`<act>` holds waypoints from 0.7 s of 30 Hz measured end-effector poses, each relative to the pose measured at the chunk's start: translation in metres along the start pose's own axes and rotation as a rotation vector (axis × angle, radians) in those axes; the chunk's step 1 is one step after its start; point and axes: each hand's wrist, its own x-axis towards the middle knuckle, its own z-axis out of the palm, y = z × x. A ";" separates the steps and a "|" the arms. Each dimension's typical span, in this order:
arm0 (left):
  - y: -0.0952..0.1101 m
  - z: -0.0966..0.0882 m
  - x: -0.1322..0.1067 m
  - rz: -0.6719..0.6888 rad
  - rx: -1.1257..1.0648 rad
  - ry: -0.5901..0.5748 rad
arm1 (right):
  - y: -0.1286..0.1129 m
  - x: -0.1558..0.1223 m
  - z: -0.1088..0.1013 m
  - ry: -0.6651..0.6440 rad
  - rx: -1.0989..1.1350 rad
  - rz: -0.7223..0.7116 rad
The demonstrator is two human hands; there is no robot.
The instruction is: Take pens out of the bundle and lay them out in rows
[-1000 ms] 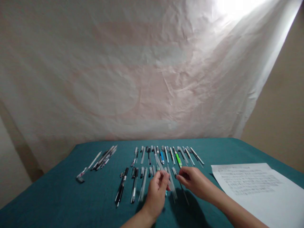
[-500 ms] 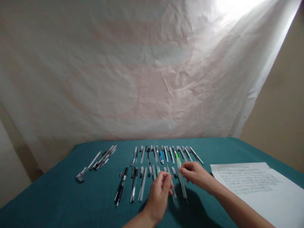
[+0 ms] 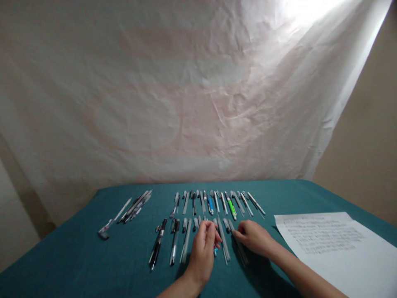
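Observation:
My right hand (image 3: 252, 236) is at the right end of the front row, its thumb and fingers pinching a clear pen (image 3: 240, 247) that lies on the cloth. A small cap (image 3: 226, 225) is beside the upper part of that pen. My left hand (image 3: 203, 248) hovers over the middle of the same row with its fingers loosely bent and slightly apart; I see nothing held in it. Just right of it lies another clear pen (image 3: 223, 244), and a small blue tip (image 3: 216, 251) peeks out by its fingers. The hand covers some of the pens there.
A back row of pens includes a blue one (image 3: 211, 205) and a bright green one (image 3: 232, 210). On the left, several pens (image 3: 136, 207) lie bunched together near a single pen (image 3: 107, 227). Written paper sheets (image 3: 328, 240) cover the right side of the green cloth (image 3: 77, 248).
The clear pen in my right hand has come down from over the green pen onto the cloth, at the front row's right end. My left hand has shifted slightly left.

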 end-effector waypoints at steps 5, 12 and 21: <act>0.005 -0.005 0.008 0.038 0.022 0.017 | 0.002 0.000 0.000 -0.013 0.005 -0.021; -0.001 -0.082 0.065 0.128 0.609 0.083 | 0.006 0.003 0.002 0.001 0.059 -0.062; -0.023 -0.213 0.099 -0.005 1.099 0.503 | 0.007 0.009 0.009 0.153 0.288 -0.034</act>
